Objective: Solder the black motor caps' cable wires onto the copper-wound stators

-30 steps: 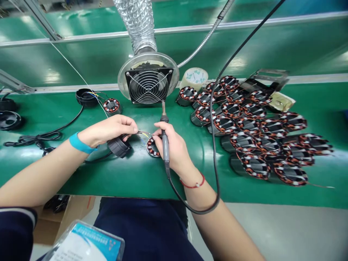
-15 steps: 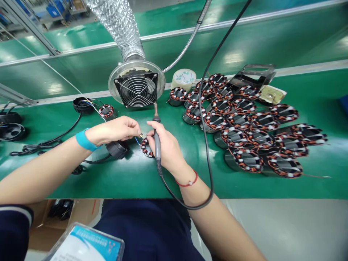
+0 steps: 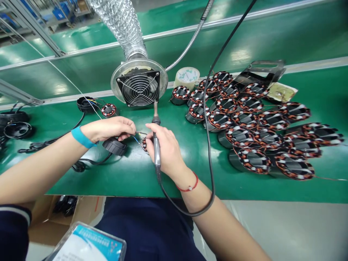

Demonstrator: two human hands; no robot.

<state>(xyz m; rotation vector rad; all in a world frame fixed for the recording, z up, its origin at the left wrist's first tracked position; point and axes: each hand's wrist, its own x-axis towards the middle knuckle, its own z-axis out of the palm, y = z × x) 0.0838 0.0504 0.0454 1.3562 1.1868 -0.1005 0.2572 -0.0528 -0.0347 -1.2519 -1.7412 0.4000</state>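
Observation:
My left hand (image 3: 115, 127) is closed in a pinch on a thin wire, just left of a small ring-shaped stator (image 3: 144, 145) on the bench. Yellow and blue leads (image 3: 137, 138) run between those fingertips and the stator. In my right hand (image 3: 167, 146) is a soldering iron (image 3: 157, 146), held upright with its metal tip pointing away from me. The right fingers and the iron hide much of the stator. Below my left hand sits a black round housing (image 3: 114, 146) with a black cable.
Wound stators (image 3: 241, 136) stand grouped at the right. A fume-extractor fan (image 3: 140, 90) sits at the back under a foil duct, beside a tape roll (image 3: 187, 77). The iron's cord (image 3: 209, 145) loops over my right forearm. Another housing (image 3: 86, 104) and stator (image 3: 108, 110) lie back left.
My left hand has drawn a little to the left, so more of the leads shows between it and the stator. My right hand covers more of the stator. The view has shifted slightly.

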